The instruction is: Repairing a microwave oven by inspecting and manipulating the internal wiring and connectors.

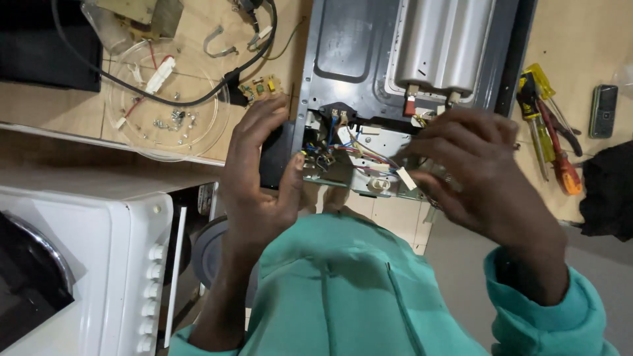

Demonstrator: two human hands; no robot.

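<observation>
An opened grey metal appliance chassis lies on the wooden worktop, with a silver box-shaped part on top and a bundle of coloured wires at its near edge. My left hand grips the chassis's left near corner, thumb beside the wires. My right hand hovers over the right side of the wiring, fingers curled, next to a small white connector; whether it pinches a wire is hidden. I wear a teal hooded top.
A clear glass plate with several screws and small parts sits left, crossed by a black cable. Screwdrivers and pliers and a mobile phone lie right. A white stove with knobs stands below left.
</observation>
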